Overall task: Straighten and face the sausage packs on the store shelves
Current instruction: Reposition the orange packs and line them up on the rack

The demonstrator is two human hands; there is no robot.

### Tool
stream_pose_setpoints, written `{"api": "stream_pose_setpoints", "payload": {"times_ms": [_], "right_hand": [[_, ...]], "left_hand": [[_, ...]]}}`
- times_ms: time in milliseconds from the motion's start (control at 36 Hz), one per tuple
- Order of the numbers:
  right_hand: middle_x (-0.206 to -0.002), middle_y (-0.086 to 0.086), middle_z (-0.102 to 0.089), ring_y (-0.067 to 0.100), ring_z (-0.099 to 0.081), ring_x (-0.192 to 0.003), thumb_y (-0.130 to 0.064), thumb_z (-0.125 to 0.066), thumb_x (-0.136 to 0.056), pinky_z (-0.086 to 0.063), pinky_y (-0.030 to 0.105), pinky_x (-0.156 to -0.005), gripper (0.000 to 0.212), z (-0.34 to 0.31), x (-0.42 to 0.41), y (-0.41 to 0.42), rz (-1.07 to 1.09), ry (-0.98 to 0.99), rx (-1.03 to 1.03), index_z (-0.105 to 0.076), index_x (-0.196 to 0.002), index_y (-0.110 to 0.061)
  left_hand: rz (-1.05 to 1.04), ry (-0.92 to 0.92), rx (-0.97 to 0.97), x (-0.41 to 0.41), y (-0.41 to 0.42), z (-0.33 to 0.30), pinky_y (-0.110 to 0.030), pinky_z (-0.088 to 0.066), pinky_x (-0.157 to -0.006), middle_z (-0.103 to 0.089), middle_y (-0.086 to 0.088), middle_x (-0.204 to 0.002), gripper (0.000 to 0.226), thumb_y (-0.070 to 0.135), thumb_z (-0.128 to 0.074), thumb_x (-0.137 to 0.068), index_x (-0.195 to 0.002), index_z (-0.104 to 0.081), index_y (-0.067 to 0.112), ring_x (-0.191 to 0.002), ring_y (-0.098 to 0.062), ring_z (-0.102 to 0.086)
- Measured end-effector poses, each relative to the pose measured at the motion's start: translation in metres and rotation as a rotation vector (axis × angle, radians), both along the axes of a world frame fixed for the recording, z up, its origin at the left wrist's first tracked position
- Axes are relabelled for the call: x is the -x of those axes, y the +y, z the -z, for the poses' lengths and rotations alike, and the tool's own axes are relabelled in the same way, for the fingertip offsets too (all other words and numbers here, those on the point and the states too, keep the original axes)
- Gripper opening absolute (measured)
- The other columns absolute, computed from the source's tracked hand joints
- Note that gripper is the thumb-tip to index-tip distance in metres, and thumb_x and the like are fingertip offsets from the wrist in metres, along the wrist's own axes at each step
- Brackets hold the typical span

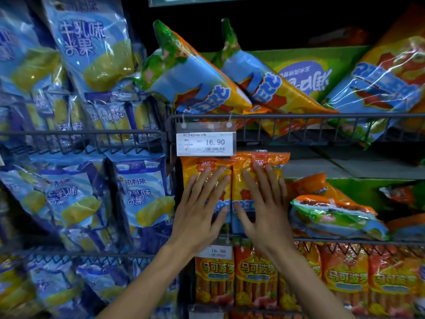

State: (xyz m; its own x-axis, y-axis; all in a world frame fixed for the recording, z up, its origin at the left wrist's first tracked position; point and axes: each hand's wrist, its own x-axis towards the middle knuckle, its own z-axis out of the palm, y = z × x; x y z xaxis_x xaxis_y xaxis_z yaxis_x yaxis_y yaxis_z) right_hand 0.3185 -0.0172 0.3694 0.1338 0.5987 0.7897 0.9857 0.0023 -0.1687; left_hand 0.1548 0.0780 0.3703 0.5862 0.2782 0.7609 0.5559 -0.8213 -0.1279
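Two flat hands (232, 203) on upright sausage packs (232, 178)

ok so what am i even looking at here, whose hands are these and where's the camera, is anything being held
This is one picture from a camera worn on a person's head, looking forward and down at store shelves. There is no machine; the two bare hands belong to the wearer.

The left hand and right hand lie flat, fingers straight, each pressing on one of two upright orange sausage packs standing side by side on the middle shelf. Nothing is gripped.

Above them a price tag reading 16.90 hangs from the wire shelf rail. On the top shelf, tilted sausage packs lean over untidily. To the right of the hands, a flat-lying pack rests on its side. Below stands a neat row of orange sausage packs. The blue snack bags on the left are a different product.
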Motion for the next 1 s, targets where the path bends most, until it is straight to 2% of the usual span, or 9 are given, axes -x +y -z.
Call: {"api": "stream_pose_setpoints", "payload": {"times_ms": [56,167,361,472,639,750,861,917,1000], "right_hand": [[-0.171,-0.003,-0.006,0.021,0.002,-0.159,-0.049,-0.049,-0.099,0.006,0.041,-0.127,0.073,-0.002,-0.001,0.003,0.012,0.01,0.005,-0.021,-0.162,-0.025],[-0.17,0.0,-0.015,0.022,-0.003,-0.158,-0.051,-0.05,-0.095,0.002,0.043,-0.127,0.074,-0.004,0.0,0.008,0.035,0.029,-0.012,-0.027,-0.161,-0.025],[-0.167,0.001,-0.022,0.022,-0.009,-0.157,-0.052,-0.049,-0.096,-0.006,0.052,-0.127,0.07,-0.011,0.001,0.013,0.049,0.054,-0.045,-0.033,-0.158,-0.025],[-0.167,0.001,-0.023,0.024,-0.01,-0.157,-0.051,-0.05,-0.095,-0.008,0.054,-0.126,0.07,-0.011,0.002,0.013,0.049,0.062,-0.056,-0.035,-0.158,-0.023],[-0.169,0.005,-0.02,0.029,-0.004,-0.158,-0.035,-0.068,-0.093,-0.009,0.057,-0.126,0.075,-0.005,0.009,0.003,-0.017,0.014,-0.119,-0.034,-0.158,-0.017],[-0.17,-0.001,-0.017,0.026,-0.003,-0.158,-0.036,-0.064,-0.093,-0.007,0.058,-0.126,0.077,0.0,0.009,0.002,-0.025,-0.013,-0.078,-0.029,-0.16,-0.019],[-0.169,-0.004,-0.016,0.024,-0.001,-0.158,-0.042,-0.061,-0.091,-0.005,0.053,-0.127,0.078,-0.003,0.007,0.004,0.007,-0.006,-0.035,-0.03,-0.16,-0.023],[-0.169,-0.004,-0.018,0.024,-0.003,-0.158,-0.043,-0.062,-0.089,-0.005,0.052,-0.127,0.079,-0.004,0.007,0.006,0.011,0.011,-0.037,-0.031,-0.159,-0.024],[-0.169,-0.001,-0.018,0.025,-0.004,-0.158,-0.043,-0.062,-0.087,-0.006,0.052,-0.127,0.08,-0.005,0.008,0.008,0.027,0.036,-0.041,-0.032,-0.159,-0.025]], "left_hand": [[-0.008,-0.031,0.004,-0.005,0.003,-0.002,-0.049,-0.011,-0.128,-0.018,0.002,-0.17,0.064,0.042,-0.044,-0.107,-0.162,-0.022,0.019,-0.158,-0.021,-0.01],[-0.015,-0.082,0.01,-0.015,0.007,-0.013,-0.051,-0.018,-0.126,-0.034,0.0,-0.163,0.06,0.044,-0.045,-0.106,-0.159,-0.034,0.019,-0.155,-0.024,-0.022],[-0.088,-0.048,0.08,-0.02,0.008,-0.024,-0.046,-0.01,-0.128,-0.026,0.007,-0.167,0.062,0.05,-0.034,-0.105,-0.16,-0.029,0.023,-0.156,-0.021,-0.018],[-0.095,-0.05,0.116,-0.02,0.007,-0.03,-0.045,-0.009,-0.128,-0.028,0.008,-0.166,0.064,0.05,-0.038,-0.102,-0.16,-0.029,0.024,-0.155,-0.021,-0.02],[0.001,-0.08,0.079,-0.005,-0.002,-0.017,-0.052,-0.007,-0.128,-0.008,0.001,-0.172,0.071,0.045,-0.047,-0.106,-0.163,-0.015,0.017,-0.159,-0.023,0.0],[0.017,-0.068,0.043,0.0,-0.002,-0.01,-0.055,-0.012,-0.126,-0.011,0.002,-0.171,0.07,0.044,-0.049,-0.106,-0.163,-0.019,0.016,-0.159,-0.022,-0.005],[-0.038,-0.037,0.07,-0.006,0.004,-0.019,-0.051,-0.01,-0.127,-0.017,0.005,-0.17,0.067,0.05,-0.04,-0.105,-0.163,-0.022,0.023,-0.158,-0.018,-0.01],[-0.055,-0.046,0.082,-0.009,0.006,-0.023,-0.05,-0.01,-0.127,-0.026,0.005,-0.167,0.064,0.052,-0.041,-0.103,-0.16,-0.03,0.025,-0.156,-0.02,-0.017],[-0.126,-0.05,0.13,-0.013,0.007,-0.028,-0.047,-0.003,-0.128,-0.027,0.0,-0.166,0.065,0.058,-0.036,-0.1,-0.16,-0.028,0.033,-0.155,-0.024,-0.017]]}}
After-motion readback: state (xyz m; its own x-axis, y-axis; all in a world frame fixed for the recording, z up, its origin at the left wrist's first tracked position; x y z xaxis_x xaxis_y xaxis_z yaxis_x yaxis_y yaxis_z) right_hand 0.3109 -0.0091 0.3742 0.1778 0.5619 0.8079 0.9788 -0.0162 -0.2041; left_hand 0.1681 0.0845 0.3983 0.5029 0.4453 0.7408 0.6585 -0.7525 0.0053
